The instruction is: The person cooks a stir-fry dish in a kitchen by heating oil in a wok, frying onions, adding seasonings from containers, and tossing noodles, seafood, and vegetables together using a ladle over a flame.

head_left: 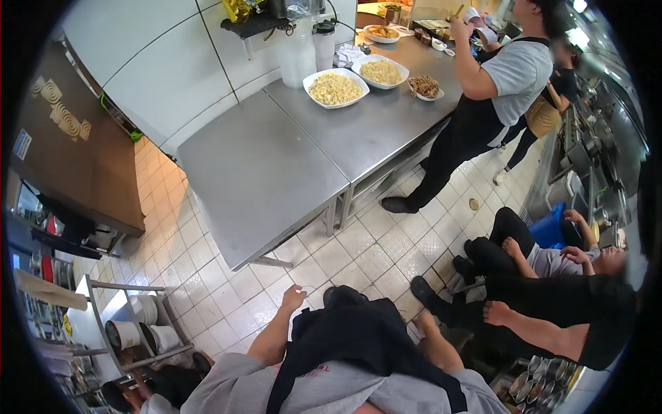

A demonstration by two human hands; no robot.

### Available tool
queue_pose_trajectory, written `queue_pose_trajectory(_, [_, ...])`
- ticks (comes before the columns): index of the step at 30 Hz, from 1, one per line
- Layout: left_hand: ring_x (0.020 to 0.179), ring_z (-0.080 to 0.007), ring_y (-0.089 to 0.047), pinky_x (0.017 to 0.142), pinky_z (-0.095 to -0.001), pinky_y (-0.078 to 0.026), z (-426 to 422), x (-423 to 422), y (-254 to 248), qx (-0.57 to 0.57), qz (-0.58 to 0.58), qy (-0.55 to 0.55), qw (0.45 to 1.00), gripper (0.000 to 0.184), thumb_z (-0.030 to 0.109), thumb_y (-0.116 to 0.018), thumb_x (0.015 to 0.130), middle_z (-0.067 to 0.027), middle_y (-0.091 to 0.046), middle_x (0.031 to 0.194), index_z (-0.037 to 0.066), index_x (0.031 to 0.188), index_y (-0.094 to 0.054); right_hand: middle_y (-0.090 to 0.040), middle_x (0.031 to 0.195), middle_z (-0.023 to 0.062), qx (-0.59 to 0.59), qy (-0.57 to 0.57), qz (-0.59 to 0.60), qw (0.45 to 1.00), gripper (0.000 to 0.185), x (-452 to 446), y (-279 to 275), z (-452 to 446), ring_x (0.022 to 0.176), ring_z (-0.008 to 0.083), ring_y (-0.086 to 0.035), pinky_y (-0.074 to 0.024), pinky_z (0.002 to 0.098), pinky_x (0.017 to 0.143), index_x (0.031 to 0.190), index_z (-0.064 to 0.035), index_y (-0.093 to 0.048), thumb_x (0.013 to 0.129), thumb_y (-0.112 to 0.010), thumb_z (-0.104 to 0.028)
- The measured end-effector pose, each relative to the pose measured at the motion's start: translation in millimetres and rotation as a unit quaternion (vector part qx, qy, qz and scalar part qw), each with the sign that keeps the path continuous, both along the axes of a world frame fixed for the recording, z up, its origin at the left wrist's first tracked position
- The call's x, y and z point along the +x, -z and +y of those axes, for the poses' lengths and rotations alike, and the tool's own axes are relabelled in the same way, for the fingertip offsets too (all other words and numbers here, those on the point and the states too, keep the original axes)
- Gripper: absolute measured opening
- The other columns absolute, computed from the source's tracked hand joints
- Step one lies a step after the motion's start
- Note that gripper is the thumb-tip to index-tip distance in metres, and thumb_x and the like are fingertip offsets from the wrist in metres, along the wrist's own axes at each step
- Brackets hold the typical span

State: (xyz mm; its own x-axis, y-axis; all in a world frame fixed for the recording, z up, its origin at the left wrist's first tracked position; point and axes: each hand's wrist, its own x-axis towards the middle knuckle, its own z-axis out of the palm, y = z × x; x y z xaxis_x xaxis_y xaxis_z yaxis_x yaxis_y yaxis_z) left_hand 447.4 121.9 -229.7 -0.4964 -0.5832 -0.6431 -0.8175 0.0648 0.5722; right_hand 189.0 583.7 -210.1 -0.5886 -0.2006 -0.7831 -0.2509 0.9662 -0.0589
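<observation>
My left hand [294, 297] is held low in front of me, to the left of my black apron [352, 338]. Its fingers are curled together, and a thin pale curved strand shows at the fingertips, too fine to name. On the apron's other side is my right hand [425, 321], pointing down and away from me. Its fingers are small in view and partly lost against the dark background, so their grip is unclear. Nearest ahead of both hands are the tiled floor [372, 255] and the bare end of a steel table [265, 186].
White bowls of rice [336, 88] and a plate of brown food [425, 87] stand on the table. A co-worker [476, 103] stands beside it. People sit at right near a blue bin [548, 226]. A rack [141, 328] with containers is at lower left.
</observation>
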Motion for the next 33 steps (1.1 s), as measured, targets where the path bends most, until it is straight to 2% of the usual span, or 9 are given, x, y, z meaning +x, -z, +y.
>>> queue_pose_trajectory(2, [0.107,-0.0328,-0.059,0.09,-0.0362,-0.047,9,2,-9,-0.007,0.004,0.035,0.999,0.046,0.034,-0.065,0.076,-0.0215,-0.064,0.107,0.003,0.111,-0.059,-0.066,0.086,0.0232,0.057,0.198,-0.099,0.974,0.034,13,24,76,0.071,0.0355,-0.067,-0.0533,0.0418,0.067,0.089,0.0069,-0.065,0.083,-0.061,-0.026])
queue_pose_trajectory(4, [0.101,-0.0347,-0.061,0.087,-0.0395,-0.049,18,10,-18,-0.053,-0.009,0.116,0.992,0.037,0.033,-0.059,0.079,-0.0213,-0.065,0.102,0.002,0.099,-0.065,-0.065,0.076,0.0204,-0.07,0.264,0.007,0.962,0.031,54,-6,128,0.057,0.0316,-0.064,-0.0527,0.0411,0.055,0.086,0.0063,-0.064,0.085,-0.06,-0.024])
queue_pose_trajectory(10, [0.097,-0.0362,-0.06,0.083,-0.043,-0.049,18,63,48,-0.116,-0.104,0.408,0.9,0.038,0.034,-0.051,0.082,-0.0209,-0.064,0.095,0.0,0.085,-0.067,-0.064,0.08,0.0209,-0.046,0.336,0.024,0.94,0.031,103,-42,113,0.072,0.0325,-0.065,-0.0507,0.0418,0.063,0.083,0.0022,-0.065,0.086,-0.054,-0.027])
queue_pose_trajectory(14, [0.099,-0.036,-0.06,0.085,-0.0428,-0.049,26,52,39,-0.129,-0.027,0.352,0.927,0.038,0.036,-0.054,0.081,-0.0199,-0.064,0.097,0.001,0.087,-0.068,-0.066,0.089,0.0236,-0.183,0.211,0.091,0.956,0.035,107,6,47,0.086,0.0349,-0.065,-0.0495,0.0447,0.078,0.084,0.0,-0.067,0.086,-0.049,-0.031])
queue_pose_trajectory(18, [0.101,-0.0351,-0.06,0.087,-0.0408,-0.048,35,6,15,-0.085,-0.072,0.285,0.952,0.038,0.037,-0.059,0.077,-0.0201,-0.064,0.103,0.004,0.095,-0.067,-0.067,0.086,0.0203,-0.229,0.099,0.128,0.96,0.031,76,39,22,0.08,0.034,-0.066,-0.0512,0.044,0.072,0.099,-0.0006,-0.065,0.084,-0.054,-0.025])
queue_pose_trajectory(19, [0.1,-0.0341,-0.061,0.087,-0.0399,-0.048,33,3,27,-0.126,0.012,0.311,0.942,0.044,0.038,-0.062,0.075,-0.0199,-0.065,0.103,0.005,0.105,-0.064,-0.068,0.085,0.0195,-0.229,0.101,0.122,0.96,0.032,63,27,15,0.078,0.0338,-0.067,-0.0517,0.0439,0.07,0.103,-0.0007,-0.065,0.084,-0.055,-0.023])
queue_pose_trajectory(22, [0.097,-0.0332,-0.063,0.087,-0.04,-0.049,49,-30,-11,-0.109,0.012,0.186,0.976,0.046,0.038,-0.062,0.076,-0.0186,-0.067,0.099,0.006,0.11,-0.062,-0.068,0.086,0.0169,-0.209,0.334,-0.016,0.919,0.035,39,-29,18,0.069,0.0258,-0.069,-0.0555,0.0389,0.058,0.113,0.0003,-0.061,0.081,-0.063,-0.014])
queue_pose_trajectory(23, [0.098,-0.032,-0.063,0.088,-0.039,-0.048,55,-44,-52,-0.036,-0.026,0.14,0.989,0.047,0.036,-0.062,0.076,-0.0175,-0.067,0.099,0.007,0.113,-0.06,-0.066,0.077,0.0161,-0.219,0.408,-0.031,0.885,0.033,33,2,35,0.057,0.0236,-0.067,-0.0532,0.035,0.045,0.112,0.0012,-0.06,0.082,-0.062,-0.012])
queue_pose_trajectory(33, [0.097,-0.036,-0.062,0.085,-0.0406,-0.05,56,53,23,-0.078,-0.019,0.217,0.973,0.045,0.04,-0.062,0.076,-0.0206,-0.065,0.099,0.004,0.103,-0.064,-0.067,0.081,0.0169,-0.183,0.379,-0.038,0.906,0.028,56,-8,23,0.066,0.0277,-0.068,-0.0549,0.0367,0.053,0.106,0.0002,-0.065,0.083,-0.058,-0.014])
